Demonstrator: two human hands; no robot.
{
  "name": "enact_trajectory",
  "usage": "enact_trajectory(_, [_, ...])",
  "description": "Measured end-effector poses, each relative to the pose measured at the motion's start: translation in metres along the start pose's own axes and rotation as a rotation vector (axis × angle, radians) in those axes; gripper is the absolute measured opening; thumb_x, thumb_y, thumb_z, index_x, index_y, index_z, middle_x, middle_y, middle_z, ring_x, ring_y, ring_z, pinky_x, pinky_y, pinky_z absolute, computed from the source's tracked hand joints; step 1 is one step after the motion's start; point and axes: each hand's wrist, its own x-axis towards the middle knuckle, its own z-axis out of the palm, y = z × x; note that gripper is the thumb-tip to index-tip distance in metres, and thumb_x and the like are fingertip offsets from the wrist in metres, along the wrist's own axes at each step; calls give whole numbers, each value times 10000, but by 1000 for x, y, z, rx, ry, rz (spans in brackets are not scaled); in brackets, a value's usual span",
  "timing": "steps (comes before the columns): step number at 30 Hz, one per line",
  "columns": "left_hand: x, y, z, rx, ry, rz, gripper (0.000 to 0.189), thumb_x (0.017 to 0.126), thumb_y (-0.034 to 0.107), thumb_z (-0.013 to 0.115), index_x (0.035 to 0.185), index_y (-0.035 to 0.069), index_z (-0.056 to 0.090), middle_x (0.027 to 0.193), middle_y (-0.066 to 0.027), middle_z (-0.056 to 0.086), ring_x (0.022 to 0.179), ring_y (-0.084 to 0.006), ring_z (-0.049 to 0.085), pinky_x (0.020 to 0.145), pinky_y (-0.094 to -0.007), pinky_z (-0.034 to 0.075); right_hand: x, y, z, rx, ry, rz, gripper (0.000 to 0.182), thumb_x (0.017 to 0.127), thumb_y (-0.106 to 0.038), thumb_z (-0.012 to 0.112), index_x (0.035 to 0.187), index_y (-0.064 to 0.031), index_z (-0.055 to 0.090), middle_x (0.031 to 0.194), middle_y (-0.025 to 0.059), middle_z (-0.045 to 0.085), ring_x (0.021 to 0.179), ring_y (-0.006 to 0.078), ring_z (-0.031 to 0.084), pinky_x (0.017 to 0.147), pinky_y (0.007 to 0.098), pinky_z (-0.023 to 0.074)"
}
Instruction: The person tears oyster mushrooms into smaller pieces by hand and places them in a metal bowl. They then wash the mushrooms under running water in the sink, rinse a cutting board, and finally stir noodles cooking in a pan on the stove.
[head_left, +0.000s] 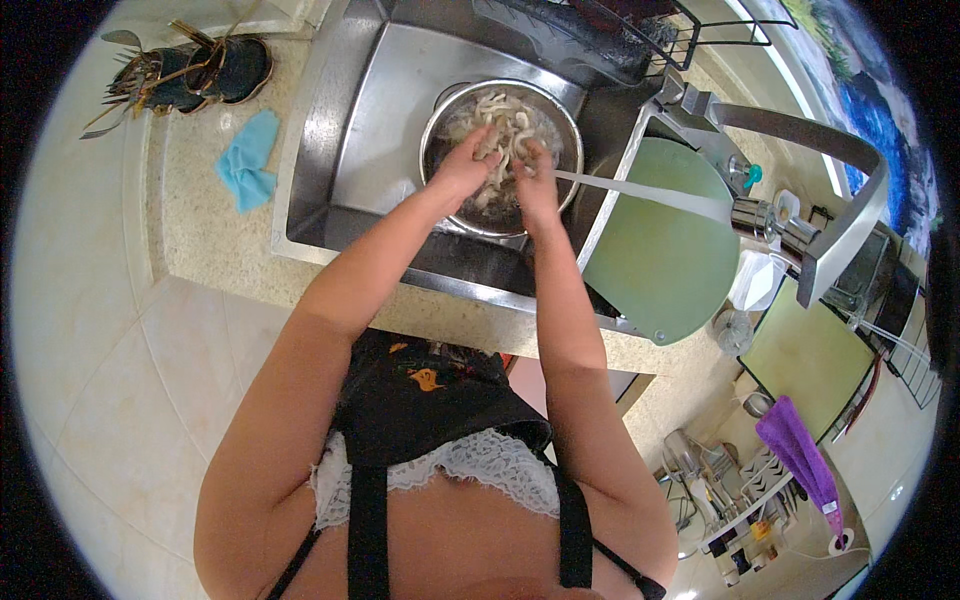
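In the steel sink, a round metal pot holds water and pale strips that look like sliced mushrooms. My left hand reaches into the pot from the lower left, its thumb and fingertips among the strips. Opposite it, my right hand dips in on the right side, fingers bent around some strips. Blurred water and the strips partly hide the fingertips of both. A stream of water runs from the faucet to the pot beside my right hand.
A round green cutting board stands right of the pot, over the sink's divider. Cutlery holders and a light blue cloth lie on the left counter. A glass, a rectangular green board and a purple towel are at right.
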Motion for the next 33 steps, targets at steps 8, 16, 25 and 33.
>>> enact_trajectory(8, [28,-45,10,-589,102,-423,668,909,430,490,1420,152,160,1367,-134,358,1224,-274,390,938,-462,402,7,26,40,498,134,600,729,866,-500,548,1377,-38,312,1397,250,306,1254,341,370,1002,380,346])
enact_trajectory(16, [16,-42,14,277,147,86,434,901,244,494,1274,28,444,1229,-235,505,1153,-370,483,971,-383,377,-9,-7,13,-253,118,244,469,902,-328,551,1181,44,496,1096,266,559,1048,362,539,895,400,408])
enact_trajectory(25, [57,-17,-8,-52,172,-155,663,858,435,572,1386,100,352,1366,-171,410,1241,-279,409,1008,-360,353,32,21,21,115,159,277,732,888,-497,516,1382,-3,296,1430,205,290,1285,327,334,1044,382,281])
enact_trajectory(33, [16,10,16,-500,-175,-267,613,915,531,412,1354,103,412,1345,-93,439,1178,-203,450,950,-343,392,-4,-28,59,95,394,99,600,897,-459,496,1166,77,516,1239,301,474,1197,401,419,1004,425,320])
